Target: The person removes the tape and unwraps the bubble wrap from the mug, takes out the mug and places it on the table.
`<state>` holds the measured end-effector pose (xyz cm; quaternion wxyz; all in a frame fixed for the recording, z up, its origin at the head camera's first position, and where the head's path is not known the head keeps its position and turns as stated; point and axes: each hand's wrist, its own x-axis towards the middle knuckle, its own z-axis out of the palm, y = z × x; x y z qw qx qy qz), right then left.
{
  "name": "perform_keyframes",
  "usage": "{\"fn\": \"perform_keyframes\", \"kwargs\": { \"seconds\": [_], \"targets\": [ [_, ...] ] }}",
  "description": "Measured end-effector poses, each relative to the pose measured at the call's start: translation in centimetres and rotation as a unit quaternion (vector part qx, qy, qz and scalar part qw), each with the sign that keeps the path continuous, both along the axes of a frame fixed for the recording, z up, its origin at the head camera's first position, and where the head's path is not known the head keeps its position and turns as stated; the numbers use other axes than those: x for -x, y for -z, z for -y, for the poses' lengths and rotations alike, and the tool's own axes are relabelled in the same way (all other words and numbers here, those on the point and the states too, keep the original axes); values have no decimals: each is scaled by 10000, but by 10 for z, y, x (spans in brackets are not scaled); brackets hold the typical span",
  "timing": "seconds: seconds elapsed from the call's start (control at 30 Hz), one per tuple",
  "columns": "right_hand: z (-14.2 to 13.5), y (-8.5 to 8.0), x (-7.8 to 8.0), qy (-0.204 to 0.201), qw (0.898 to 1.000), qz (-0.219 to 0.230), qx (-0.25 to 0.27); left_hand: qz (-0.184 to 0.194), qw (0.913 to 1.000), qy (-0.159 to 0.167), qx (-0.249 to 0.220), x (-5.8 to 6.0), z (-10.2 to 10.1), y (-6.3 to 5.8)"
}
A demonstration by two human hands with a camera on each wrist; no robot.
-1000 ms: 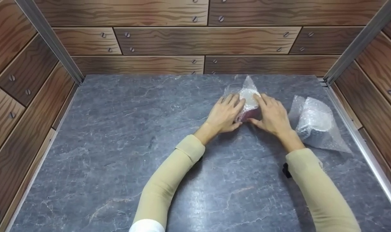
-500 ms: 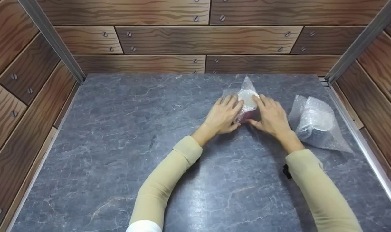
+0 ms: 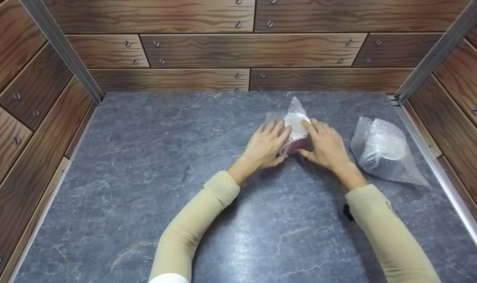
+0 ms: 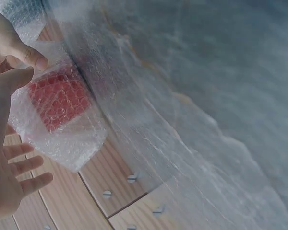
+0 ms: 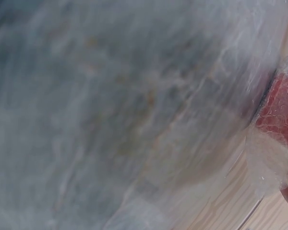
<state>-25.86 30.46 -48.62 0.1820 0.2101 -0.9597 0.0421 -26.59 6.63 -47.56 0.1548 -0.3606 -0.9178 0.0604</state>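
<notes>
Left hand (image 3: 264,148) and right hand (image 3: 327,146) flanking a bubble-wrapped red object (image 3: 296,131), which rests on the gray veined surface (image 3: 144,165) between their fingers. Fingers of both hands spread and relaxed, thumbs apart, touching the wrap. A second bubble-wrapped bundle (image 3: 388,151) lies right of the right fingers, untouched.

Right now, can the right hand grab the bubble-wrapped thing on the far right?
Probably yes: nothing shows between the right hand and that bundle, though the hand is touching the reddish packet.
</notes>
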Motion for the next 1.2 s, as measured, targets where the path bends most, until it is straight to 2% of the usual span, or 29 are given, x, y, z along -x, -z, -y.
{"fn": "perform_keyframes", "kwargs": {
  "seconds": [0.4, 0.73, 1.03, 1.2],
  "targets": [
    [8, 1, -5, -161, 9997, -185, 7, -31, 10000, -2, 31, -7, 9, 0],
    [17, -2, -13, -159, 9998, -50, -117, -138, 9998, -5, 138, -15, 18, -2],
    [25, 1, -19, -240, 9994, -216, -135, -73, 9999, 20, 127, -24, 28, -3],
    [30, -1, -24, -242, 9995, -132, -173, -135, 9998, 34, 156, -29, 33, -3]
  ]
}}
